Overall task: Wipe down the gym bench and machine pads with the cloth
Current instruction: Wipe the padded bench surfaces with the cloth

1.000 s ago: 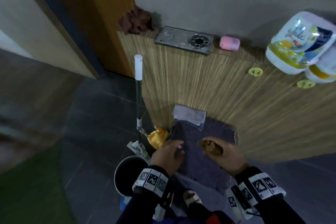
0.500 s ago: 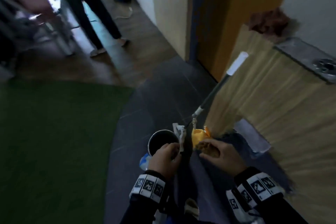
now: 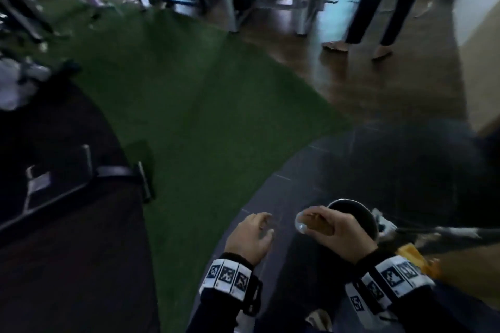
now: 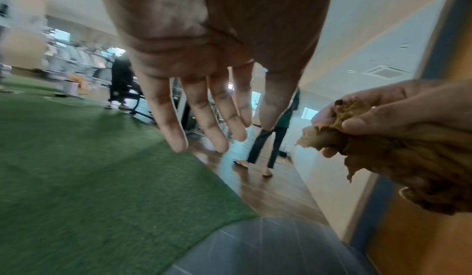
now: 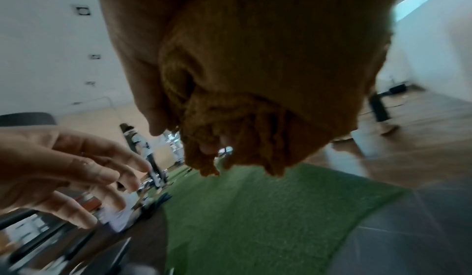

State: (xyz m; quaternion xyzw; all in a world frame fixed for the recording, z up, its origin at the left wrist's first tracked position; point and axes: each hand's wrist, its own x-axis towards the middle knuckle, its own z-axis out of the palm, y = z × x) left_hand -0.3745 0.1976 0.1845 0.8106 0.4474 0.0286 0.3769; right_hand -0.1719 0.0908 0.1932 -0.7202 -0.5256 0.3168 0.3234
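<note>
Head view first: I see my left hand (image 3: 250, 236) empty, fingers loosely spread above the dark tile floor (image 3: 338, 170), and my right hand (image 3: 339, 234) closed around a bunched brown cloth (image 3: 318, 224), of which only a sliver peeks out here. Just beyond that fist sits a dark round bucket (image 3: 359, 211), with a green mat (image 3: 189, 121) spreading ahead and a standing person's legs (image 3: 378, 8) at the far end. All of it is blurred.

Left wrist view gives what the head camera hides: my left fingers (image 4: 201, 115) hang straight and apart, holding nothing, while the cloth sticks out frayed between the right thumb and fingers at the picture's right edge.

Right wrist view fills with the cloth (image 5: 255, 77) wadded in my palm, its ragged end hanging free; one fingertip (image 5: 209, 148) pokes through the folds. My left hand sits low to the left, not touching the cloth.
</note>
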